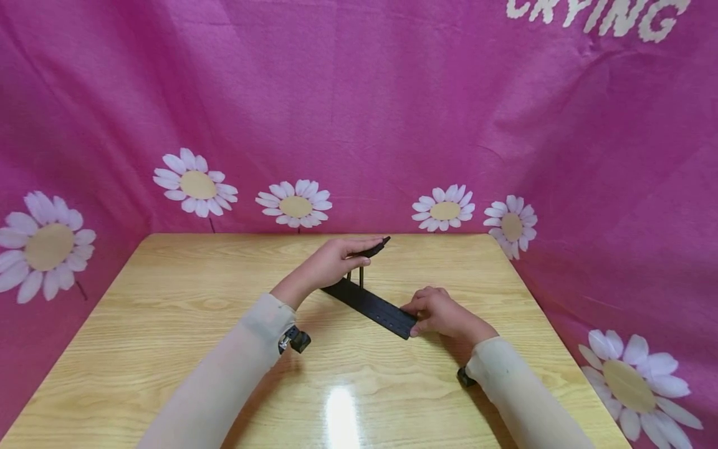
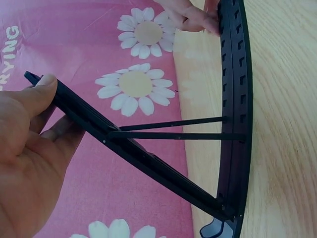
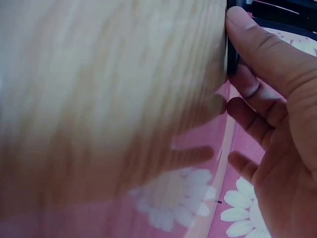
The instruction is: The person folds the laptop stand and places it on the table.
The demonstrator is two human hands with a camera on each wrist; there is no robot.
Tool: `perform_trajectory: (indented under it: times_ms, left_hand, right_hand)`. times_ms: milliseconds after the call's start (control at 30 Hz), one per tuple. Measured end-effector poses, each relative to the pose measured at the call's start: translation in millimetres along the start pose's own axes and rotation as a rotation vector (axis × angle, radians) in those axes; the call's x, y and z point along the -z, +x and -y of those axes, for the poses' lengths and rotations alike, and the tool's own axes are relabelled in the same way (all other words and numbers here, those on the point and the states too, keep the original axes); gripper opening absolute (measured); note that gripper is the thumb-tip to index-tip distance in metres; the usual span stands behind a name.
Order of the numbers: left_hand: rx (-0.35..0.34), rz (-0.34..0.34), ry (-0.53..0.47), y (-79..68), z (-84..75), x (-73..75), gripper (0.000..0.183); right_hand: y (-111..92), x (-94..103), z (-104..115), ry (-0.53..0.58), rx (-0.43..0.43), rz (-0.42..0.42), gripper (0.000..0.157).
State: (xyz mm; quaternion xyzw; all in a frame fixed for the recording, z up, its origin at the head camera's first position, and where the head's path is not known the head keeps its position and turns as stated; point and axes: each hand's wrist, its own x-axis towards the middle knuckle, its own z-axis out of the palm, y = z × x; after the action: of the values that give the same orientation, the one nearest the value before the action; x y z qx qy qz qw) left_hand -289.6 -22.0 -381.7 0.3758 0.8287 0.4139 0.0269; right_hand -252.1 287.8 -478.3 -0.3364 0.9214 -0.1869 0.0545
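Observation:
A black folding stand [image 1: 373, 306] with a slotted base lies across the wooden table. Its upper arm [image 2: 148, 161] slants up from a hinge at one end, and two thin struts [image 2: 173, 136] link it to slots in the base. My left hand [image 1: 331, 262] pinches the raised end of that arm between thumb and fingers. At the base's other end, my right hand [image 1: 443, 315] grips the corner. The right wrist view has the right thumb [image 3: 267, 47] on the base's edge and the index finger at its lower corner; most of the stand is outside that view.
The wooden table [image 1: 185, 330] has a glossy surface that throws a bright reflection near its front. Pink cloth [image 1: 359, 112] with white daisies hangs behind it and along both sides. Small black wrist cameras are strapped to both sleeves.

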Motion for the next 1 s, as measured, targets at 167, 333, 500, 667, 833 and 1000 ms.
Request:
perform_trajectory:
  times_ms: [167,333,500,667,833,1000]
  left_hand:
    - [0.013,-0.003,-0.008,0.2,-1.3,0.2,0.051]
    - [0.007,-0.022,0.014,0.7,-3.8,-0.5,0.050]
    - [0.039,-0.008,0.015,-0.1,-1.3,3.2,0.049]
    - [0.076,0.002,-0.008,-2.5,2.2,8.5,0.049]
    - [0.061,-0.018,-0.021,-2.8,0.6,6.3,0.048]
    - [0.054,-0.024,-0.005,-3.9,0.7,2.9,0.048]
  right_hand:
    - [1,2.0,-3,0.045,0.017,0.009,0.048]
    - [1,2.7,-8,0.157,0.012,0.079,0.055]
    - [2,-1.1,-2,0.241,0.030,0.130,0.056]
    - [6,-4.9,7,0.240,0.046,0.122,0.055]
    - [8,-5.0,5,0.263,0.047,0.137,0.058]
    - [6,-9.3,5,0.216,0.060,0.130,0.060]
